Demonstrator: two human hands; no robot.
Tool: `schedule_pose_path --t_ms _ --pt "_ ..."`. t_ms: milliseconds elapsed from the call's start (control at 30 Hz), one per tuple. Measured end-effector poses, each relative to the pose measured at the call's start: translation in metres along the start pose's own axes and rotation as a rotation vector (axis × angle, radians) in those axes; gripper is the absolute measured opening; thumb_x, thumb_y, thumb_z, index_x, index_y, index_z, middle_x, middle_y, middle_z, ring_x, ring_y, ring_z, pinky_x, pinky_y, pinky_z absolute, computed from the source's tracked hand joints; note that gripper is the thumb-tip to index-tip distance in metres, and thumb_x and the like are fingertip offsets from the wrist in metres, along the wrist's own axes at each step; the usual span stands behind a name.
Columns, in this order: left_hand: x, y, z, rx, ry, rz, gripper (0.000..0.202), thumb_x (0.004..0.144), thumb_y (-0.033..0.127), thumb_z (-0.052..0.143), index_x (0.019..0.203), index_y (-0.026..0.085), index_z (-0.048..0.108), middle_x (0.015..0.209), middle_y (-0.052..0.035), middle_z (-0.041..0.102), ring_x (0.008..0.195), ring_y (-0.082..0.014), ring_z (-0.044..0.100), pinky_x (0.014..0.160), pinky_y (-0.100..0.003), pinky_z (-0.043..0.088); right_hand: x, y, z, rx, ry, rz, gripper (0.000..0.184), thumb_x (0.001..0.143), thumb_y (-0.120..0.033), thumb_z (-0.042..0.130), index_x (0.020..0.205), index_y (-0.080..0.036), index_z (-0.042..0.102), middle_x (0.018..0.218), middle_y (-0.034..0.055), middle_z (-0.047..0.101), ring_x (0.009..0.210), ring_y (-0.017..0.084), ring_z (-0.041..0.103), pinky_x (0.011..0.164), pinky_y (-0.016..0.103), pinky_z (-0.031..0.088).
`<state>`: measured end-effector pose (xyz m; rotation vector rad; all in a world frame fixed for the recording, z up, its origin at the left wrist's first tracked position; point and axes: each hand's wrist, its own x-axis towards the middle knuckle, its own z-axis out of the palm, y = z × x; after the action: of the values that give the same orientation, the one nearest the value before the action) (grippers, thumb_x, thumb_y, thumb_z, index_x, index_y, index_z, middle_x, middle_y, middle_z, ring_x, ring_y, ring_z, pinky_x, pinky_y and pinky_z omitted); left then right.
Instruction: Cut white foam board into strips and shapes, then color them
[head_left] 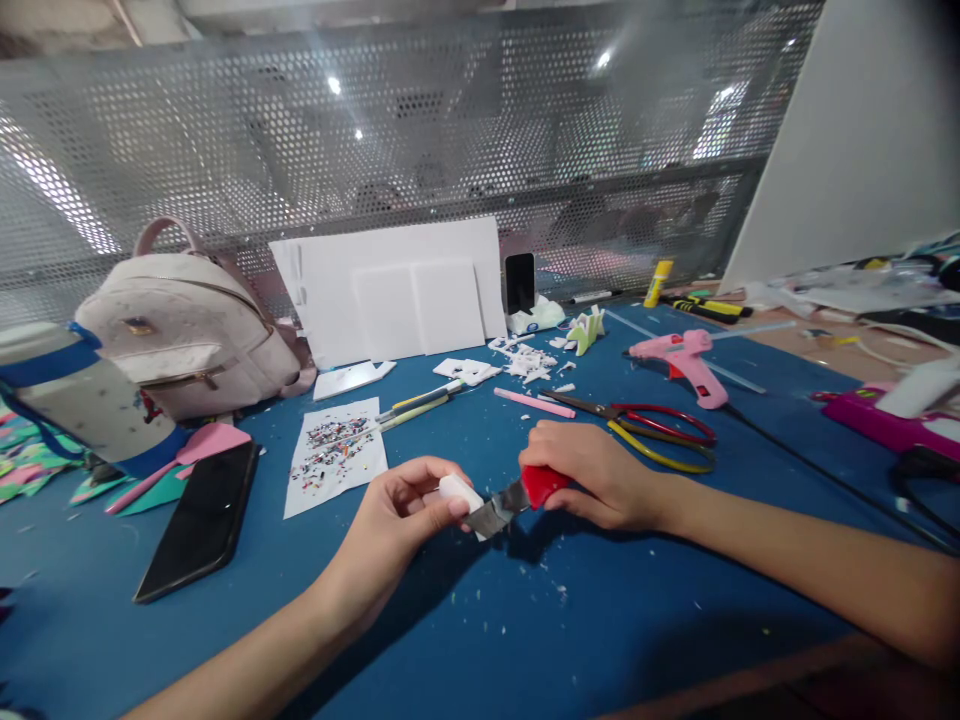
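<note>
Between the thumb and fingers of my left hand [409,510] is a small white foam piece [459,490]. My right hand [589,475] grips a red-handled utility knife [546,486], its wide blade [499,510] pointing left and touching the lower right end of the foam. Both hands are held just above the blue table [480,620], where small white crumbs lie scattered. Beyond my right hand are scissors [660,425] with red and yellow handles and a pink pen [534,403]. White foam scraps [525,360] lie in a heap farther back.
A pink glue gun [682,360] with a trailing cord lies at right. To the left are a black phone [199,520], a tumbler [82,400] and a backpack [187,330]. A paper sheet [337,455] with colored bits lies left of centre. White boards [322,300] lean behind.
</note>
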<state>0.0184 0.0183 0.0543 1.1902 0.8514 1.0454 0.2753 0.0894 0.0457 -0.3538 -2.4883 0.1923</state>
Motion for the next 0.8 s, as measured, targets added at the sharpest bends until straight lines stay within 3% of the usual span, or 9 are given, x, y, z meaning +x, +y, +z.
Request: schedule_pose_path --t_ms 467,800 --pt "0.0029 -0.0053 -0.0001 -0.086 -0.068 0.029 0.026 0.082 0.024 0.079 0.092 0.018 0.056 0.082 0.0020 0.065 0.070 -0.0055 0.057 0.064 -0.014 0.043 0.0010 0.0007 0.0018 -0.034 0.006 -0.032 0.051 0.104 -0.057 0.028 0.104 -0.015 0.057 0.083 0.0055 0.056 0.074 0.019 0.046 0.067 0.030 0.034" --pt "0.0007 -0.0058 0.0009 -0.118 -0.130 0.050 0.024 0.084 0.023 0.078 0.093 0.017 0.056 0.082 0.0012 0.065 0.069 -0.0068 0.061 0.067 -0.018 0.048 0.0002 0.0005 0.0010 -0.018 0.011 -0.037 0.050 0.104 -0.056 0.029 0.102 -0.015 0.057 0.082 0.0056 0.056 0.073 0.019 0.046 0.067 0.030 0.034"
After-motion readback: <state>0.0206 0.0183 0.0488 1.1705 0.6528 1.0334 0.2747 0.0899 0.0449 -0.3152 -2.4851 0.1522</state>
